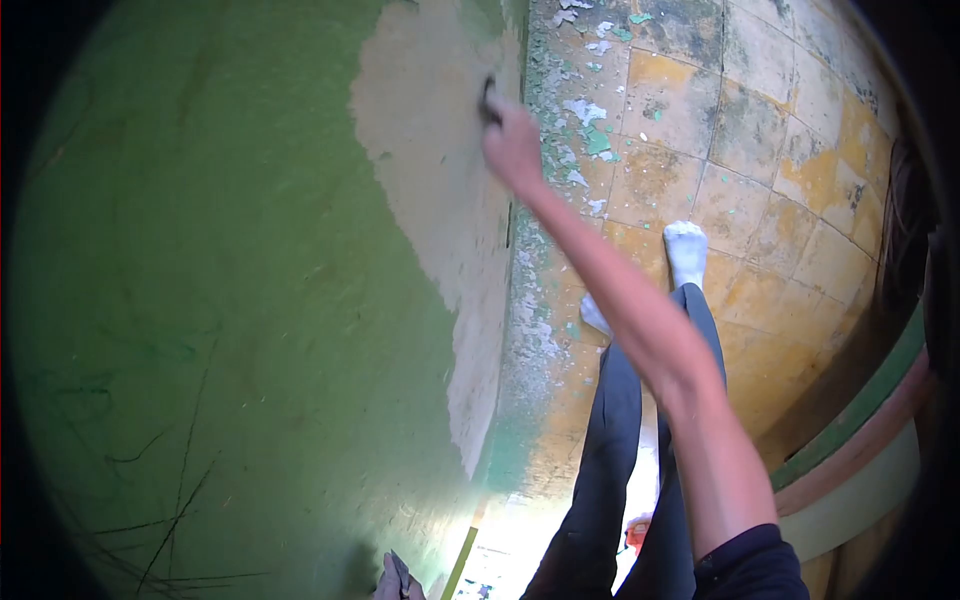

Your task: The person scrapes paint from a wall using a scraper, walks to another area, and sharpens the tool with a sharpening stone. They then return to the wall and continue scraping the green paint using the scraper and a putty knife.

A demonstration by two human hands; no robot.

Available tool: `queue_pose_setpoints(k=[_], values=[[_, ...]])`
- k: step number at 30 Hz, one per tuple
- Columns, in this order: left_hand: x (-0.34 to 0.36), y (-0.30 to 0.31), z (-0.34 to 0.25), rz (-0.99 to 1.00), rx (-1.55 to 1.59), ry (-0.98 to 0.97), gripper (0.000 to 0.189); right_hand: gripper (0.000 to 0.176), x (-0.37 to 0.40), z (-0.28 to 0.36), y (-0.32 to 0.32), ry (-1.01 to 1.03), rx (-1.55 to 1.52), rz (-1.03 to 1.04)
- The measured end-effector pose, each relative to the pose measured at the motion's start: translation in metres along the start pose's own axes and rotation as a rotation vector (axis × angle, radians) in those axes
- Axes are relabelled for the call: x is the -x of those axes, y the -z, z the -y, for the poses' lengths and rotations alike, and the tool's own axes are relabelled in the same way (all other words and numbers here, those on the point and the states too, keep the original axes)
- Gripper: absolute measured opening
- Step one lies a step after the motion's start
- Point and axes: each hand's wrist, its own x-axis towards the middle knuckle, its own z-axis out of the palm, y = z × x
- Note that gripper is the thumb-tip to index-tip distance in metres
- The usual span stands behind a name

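My right hand point(514, 150) reaches up to the wall with its fingers closed round a small dark scraper point(489, 98), blurred by motion. The scraper meets a bare beige patch point(425, 150) where the green paint is gone, close to the wall's bottom edge. At the lower edge of the view, my left hand point(388, 584) is partly cut off. Its fingers close on a grey, pointed blade-like tool point(400, 568), whose handle is hidden. Green paint point(220, 250) covers the rest of the wall, with dark scratches at the lower left.
Paint flakes point(585, 112) in green and white lie along the foot of the wall on worn yellow tiles point(665, 185). My white-socked foot point(686, 250) rests on the floor. A curved green-edged object point(850, 395) stands at the right, and a yellow-green strip point(459, 563) is near the bottom.
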Motion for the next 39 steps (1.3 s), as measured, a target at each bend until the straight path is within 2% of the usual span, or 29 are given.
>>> queue_pose_setpoints(k=[1, 3, 6, 9, 12, 15, 17, 18, 19, 20, 21, 23, 26, 28, 30, 32, 35, 36, 37, 38, 39], values=[[0.003, -0.001, 0.005, 0.013, -0.009, 0.016, 0.058, 0.053, -0.031, 0.027, 0.017, -0.186, 0.033, 0.105], [0.009, -0.007, 0.010, 0.031, -0.020, 0.056, 0.058, 0.051, -0.056, 0.055, 0.026, 0.387, -0.106, -0.144], [-0.003, -0.007, 0.002, -0.011, -0.109, -0.002, 0.059, 0.051, -0.036, 0.057, 0.019, 0.601, -0.194, -0.227], [0.010, -0.001, 0.010, 0.103, -0.068, 0.067, 0.060, 0.052, -0.050, -0.031, 0.003, -0.044, 0.033, -0.008], [0.007, 0.002, 0.012, 0.192, -0.097, -0.016, 0.058, 0.054, -0.092, -0.015, 0.013, -0.157, 0.124, 0.057], [-0.010, 0.001, -0.002, 0.107, -0.121, -0.081, 0.058, 0.049, -0.073, 0.032, 0.025, 0.414, -0.144, -0.186], [0.007, 0.012, 0.003, 0.251, -0.096, 0.090, 0.058, 0.048, -0.072, -0.028, 0.007, 0.296, -0.004, -0.118], [0.008, 0.010, 0.004, 0.299, -0.085, 0.173, 0.058, 0.048, -0.076, -0.054, 0.006, 0.090, 0.105, 0.032], [0.007, 0.008, 0.006, 0.241, -0.068, 0.138, 0.058, 0.048, -0.082, -0.080, 0.002, -0.122, 0.212, 0.186], [0.005, 0.010, 0.006, 0.206, -0.047, 0.105, 0.058, 0.051, -0.086, -0.045, 0.012, -0.222, 0.215, 0.208], [0.005, 0.006, 0.003, 0.169, -0.016, 0.080, 0.058, 0.049, -0.083, -0.015, 0.021, -0.082, 0.126, 0.115], [0.001, 0.006, 0.002, 0.221, -0.073, 0.090, 0.058, 0.047, -0.062, 0.027, 0.030, 0.185, -0.062, -0.074], [0.003, 0.007, 0.004, 0.214, -0.098, 0.045, 0.058, 0.046, -0.017, 0.005, 0.005, 0.210, -0.112, -0.147], [0.006, 0.005, 0.006, 0.177, -0.039, 0.084, 0.058, 0.050, 0.018, -0.026, -0.015, -0.018, -0.023, -0.121], [-0.009, 0.001, -0.008, 0.057, -0.047, 0.073, 0.060, 0.048, 0.051, 0.024, 0.009, -0.194, -0.142, 0.043], [-0.013, -0.008, -0.008, 0.007, -0.034, 0.061, 0.062, 0.044, 0.092, 0.065, 0.012, 0.251, -0.241, -0.164], [-0.001, -0.009, 0.000, 0.025, -0.008, 0.081, 0.064, 0.044, 0.129, 0.016, 0.004, 0.174, -0.186, 0.028], [-0.006, -0.012, -0.010, 0.012, 0.016, 0.099, 0.065, 0.045, 0.129, 0.007, 0.007, -0.174, -0.164, 0.126], [-0.006, -0.015, -0.019, 0.004, 0.038, 0.115, 0.067, 0.046, 0.133, 0.006, 0.002, -0.194, -0.147, 0.100], [0.003, -0.019, -0.023, 0.011, 0.122, 0.306, 0.046, 0.046, 0.146, 0.007, -0.004, -0.223, -0.130, 0.074], [0.006, -0.031, -0.019, 0.025, 0.262, 0.419, 0.043, 0.047, 0.159, 0.010, -0.007, -0.247, -0.107, 0.061]])
